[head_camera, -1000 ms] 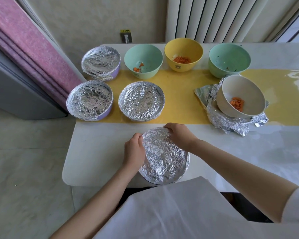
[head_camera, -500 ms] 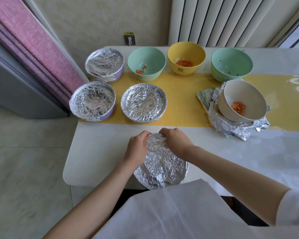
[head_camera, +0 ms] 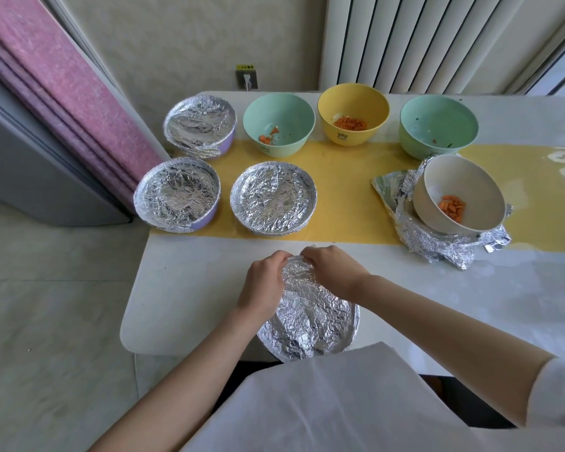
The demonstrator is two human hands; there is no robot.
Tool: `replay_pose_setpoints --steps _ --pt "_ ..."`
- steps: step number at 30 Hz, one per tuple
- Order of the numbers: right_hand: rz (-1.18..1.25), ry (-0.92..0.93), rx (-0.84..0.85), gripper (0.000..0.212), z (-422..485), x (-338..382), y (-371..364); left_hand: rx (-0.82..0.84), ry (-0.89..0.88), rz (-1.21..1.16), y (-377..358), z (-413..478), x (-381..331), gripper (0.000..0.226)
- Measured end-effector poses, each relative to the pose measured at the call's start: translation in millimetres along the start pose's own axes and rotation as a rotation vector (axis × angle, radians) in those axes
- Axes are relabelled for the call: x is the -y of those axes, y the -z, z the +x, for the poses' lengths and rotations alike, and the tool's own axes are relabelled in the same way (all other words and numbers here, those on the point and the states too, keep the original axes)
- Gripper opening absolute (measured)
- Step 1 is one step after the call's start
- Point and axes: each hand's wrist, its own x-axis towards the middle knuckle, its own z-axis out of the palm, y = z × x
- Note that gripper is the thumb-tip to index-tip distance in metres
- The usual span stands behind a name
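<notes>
A foil-covered bowl (head_camera: 310,318) sits at the near edge of the white table (head_camera: 183,288), right in front of me. My left hand (head_camera: 263,283) curls over its far-left rim and pinches the foil there. My right hand (head_camera: 331,269) grips the far rim beside it, fingers curled over the foil edge. The fingertips of both hands almost meet at the top of the bowl. The bowl under the foil is hidden.
Three more foil-covered bowls (head_camera: 273,198) (head_camera: 177,194) (head_camera: 199,124) stand at the left. Behind are two green bowls (head_camera: 278,123) (head_camera: 438,125) and a yellow bowl (head_camera: 353,114) with carrot bits. A cream bowl (head_camera: 459,194) tilts on crumpled foil (head_camera: 437,243) at right.
Both hands have slid along the foil rim toward the far side of the bowl and come together there. The view has shifted slightly.
</notes>
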Motion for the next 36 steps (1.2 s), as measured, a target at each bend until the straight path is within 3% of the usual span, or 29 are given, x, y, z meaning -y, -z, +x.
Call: replay_pose_setpoints --steps 8,11,14,20,29,36 --pt "0.146 -0.073 -0.113 0.029 -8 -9 -2 -0.094 0.123 -0.031 0 -11 5 0.028" --pt "0.06 -0.065 -0.08 0.02 -4 -8 -4 -0.068 0.098 0.044 1 -14 4 0.03" --pt "-0.079 -0.042 -0.024 0.025 -5 0 -2 0.009 -0.002 0.196 -1 -11 3 0.036" --pt "-0.197 0.056 0.013 0.032 -5 0 1 -0.007 0.046 0.028 5 -4 1 0.02" --pt "-0.115 0.028 0.044 0.022 4 -5 3 -0.005 0.041 0.045 3 -1 -3 0.018" --pt "-0.04 0.074 0.129 0.029 13 4 8 -0.019 0.026 0.131 4 -4 -8 0.021"
